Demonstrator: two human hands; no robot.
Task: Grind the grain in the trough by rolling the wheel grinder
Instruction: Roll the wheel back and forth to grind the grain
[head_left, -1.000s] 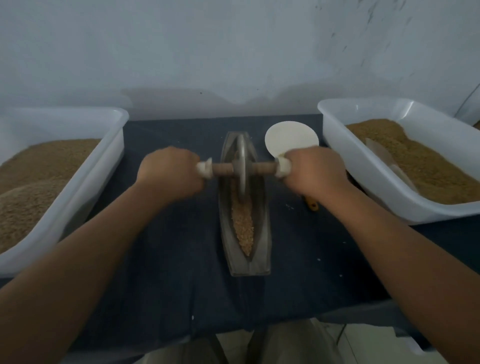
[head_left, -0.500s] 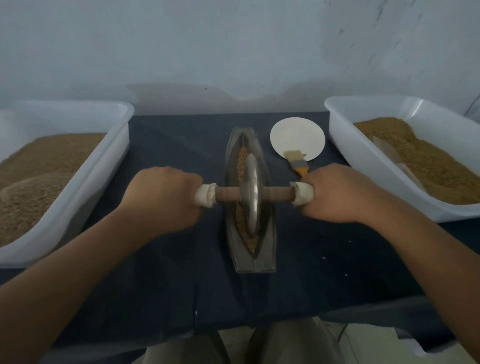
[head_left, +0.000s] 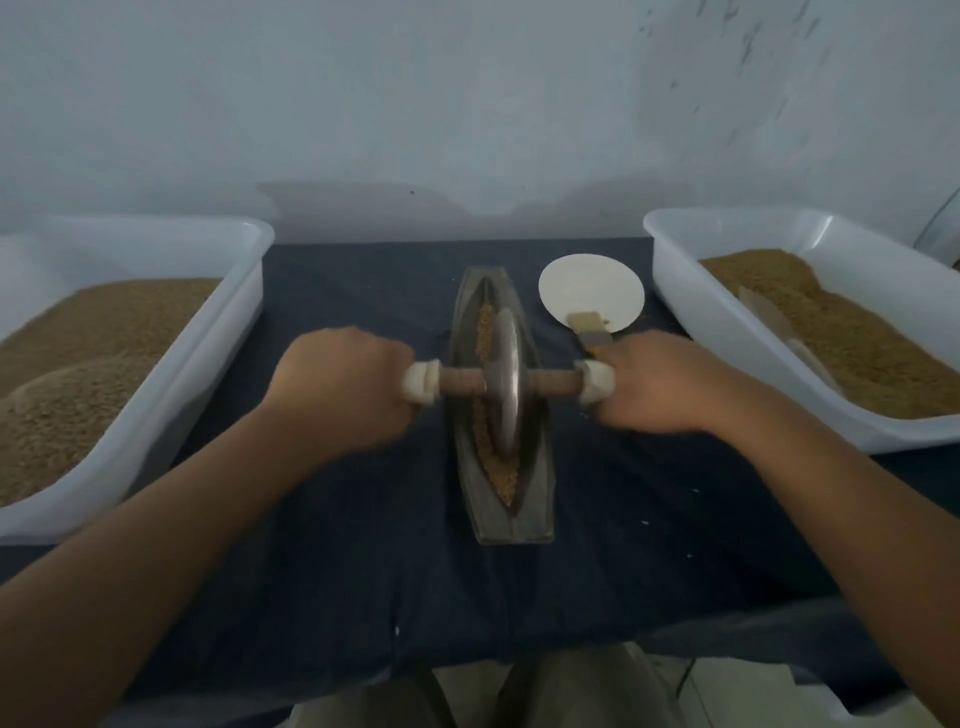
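On the dark worktop, head view: grips the axle at both ends, left hand with fingers wrapped round the pale left end, right hand wrapped likewise round the right end. Holds the wheel upright in the groove of the trough, about midway along.

Has come back from the far tip, where it stood a second ago, and sits much where it was half a second ago. Probably turning or slowing mid-stroke, then. Blurs at both hands, so cannot tell which way.

Shows grain in the groove on both sides of the wheel, looking coarse at the near tip. Means, by that look, many more passes needed.

Now uncovers a brush lying partly on the white disc, just beyond the right hand and hidden a second ago.

Leaves the left tub and right tub of brown grain untouched, well apart from the trough.
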